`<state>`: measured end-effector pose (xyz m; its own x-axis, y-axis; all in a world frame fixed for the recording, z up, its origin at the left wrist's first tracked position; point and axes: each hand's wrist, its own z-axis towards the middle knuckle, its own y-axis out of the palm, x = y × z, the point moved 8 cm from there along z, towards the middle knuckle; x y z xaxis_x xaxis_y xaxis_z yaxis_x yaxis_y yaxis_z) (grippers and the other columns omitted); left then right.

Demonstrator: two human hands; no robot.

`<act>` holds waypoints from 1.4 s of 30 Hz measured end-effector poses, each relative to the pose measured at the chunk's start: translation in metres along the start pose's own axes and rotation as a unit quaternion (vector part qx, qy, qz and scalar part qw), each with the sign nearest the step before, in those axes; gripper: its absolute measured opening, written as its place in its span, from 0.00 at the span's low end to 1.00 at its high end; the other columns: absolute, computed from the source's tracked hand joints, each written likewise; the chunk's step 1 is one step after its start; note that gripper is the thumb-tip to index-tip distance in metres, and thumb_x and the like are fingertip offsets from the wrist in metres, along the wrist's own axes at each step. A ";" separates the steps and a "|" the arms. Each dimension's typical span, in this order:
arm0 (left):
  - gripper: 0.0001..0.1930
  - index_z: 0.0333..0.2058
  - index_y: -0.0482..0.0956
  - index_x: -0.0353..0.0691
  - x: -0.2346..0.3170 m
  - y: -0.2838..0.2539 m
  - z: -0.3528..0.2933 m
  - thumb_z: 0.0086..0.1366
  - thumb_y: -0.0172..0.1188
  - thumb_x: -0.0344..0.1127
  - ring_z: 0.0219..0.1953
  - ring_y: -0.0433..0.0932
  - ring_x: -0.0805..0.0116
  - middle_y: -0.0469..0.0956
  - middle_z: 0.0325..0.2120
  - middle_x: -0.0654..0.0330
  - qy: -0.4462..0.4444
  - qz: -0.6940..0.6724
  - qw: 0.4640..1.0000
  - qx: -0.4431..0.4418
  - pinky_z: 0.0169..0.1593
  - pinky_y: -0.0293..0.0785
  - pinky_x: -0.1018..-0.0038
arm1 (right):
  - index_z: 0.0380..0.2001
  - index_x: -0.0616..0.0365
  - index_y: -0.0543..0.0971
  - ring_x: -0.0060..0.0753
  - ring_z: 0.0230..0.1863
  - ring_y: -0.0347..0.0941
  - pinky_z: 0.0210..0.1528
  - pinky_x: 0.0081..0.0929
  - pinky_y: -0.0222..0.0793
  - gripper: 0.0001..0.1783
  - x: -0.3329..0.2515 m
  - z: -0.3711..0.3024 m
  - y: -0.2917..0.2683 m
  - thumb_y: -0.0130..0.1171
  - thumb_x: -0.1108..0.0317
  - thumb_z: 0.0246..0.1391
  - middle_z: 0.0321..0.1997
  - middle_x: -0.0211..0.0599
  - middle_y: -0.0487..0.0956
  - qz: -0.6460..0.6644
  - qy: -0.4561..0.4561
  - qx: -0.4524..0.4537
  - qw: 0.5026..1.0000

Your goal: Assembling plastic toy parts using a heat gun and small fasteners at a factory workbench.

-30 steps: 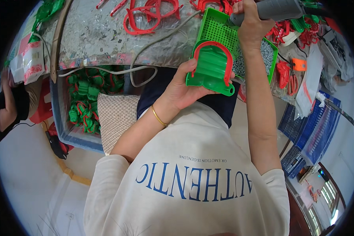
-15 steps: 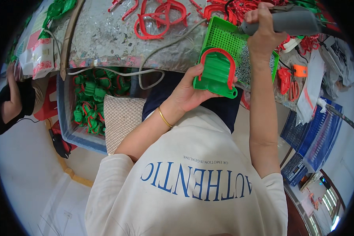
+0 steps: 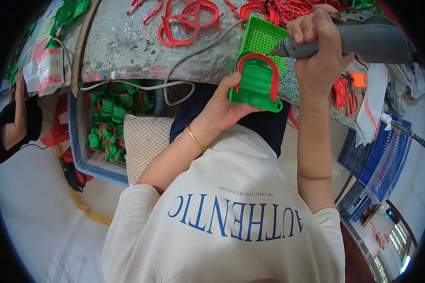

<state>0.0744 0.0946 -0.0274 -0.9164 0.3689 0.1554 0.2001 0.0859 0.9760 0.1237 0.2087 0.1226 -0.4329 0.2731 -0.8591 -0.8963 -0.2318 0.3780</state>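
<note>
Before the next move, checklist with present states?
1. Left hand holding the green scoop-shaped piece: ok.
2. Red U-shaped strip lying along the piece's edge: ok. Fully seated: cannot tell.
3. Right hand wrapped around the grey power driver: ok.
4. Driver tip near the strip's curved top: ok. Touching it: cannot tell.
5. Small grey metal pieces in the green tray: ok.
6. White cable clear of both hands: ok.

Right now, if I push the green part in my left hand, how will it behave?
The green part in your left hand seems fairly stiff, given its curved form. It's probably light, looking thin, and its glossy surface may be slippery.
</note>
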 end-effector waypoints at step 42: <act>0.33 0.61 0.62 0.36 -0.002 -0.001 -0.009 0.64 0.58 0.50 0.56 0.73 0.54 0.72 0.54 0.50 -0.016 0.032 0.999 -0.024 0.59 0.69 0.52 | 0.27 0.62 0.70 0.26 0.18 0.61 0.25 0.26 0.59 0.05 -0.003 -0.014 0.002 0.54 0.74 0.54 0.16 0.30 0.62 -0.009 -0.059 -0.101 0.993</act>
<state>0.0732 0.0854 -0.0273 -0.8902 0.4020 0.2143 0.2410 0.0165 0.9704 0.1247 0.1947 0.1209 -0.4365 0.3842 -0.8135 -0.8716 -0.4046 0.2766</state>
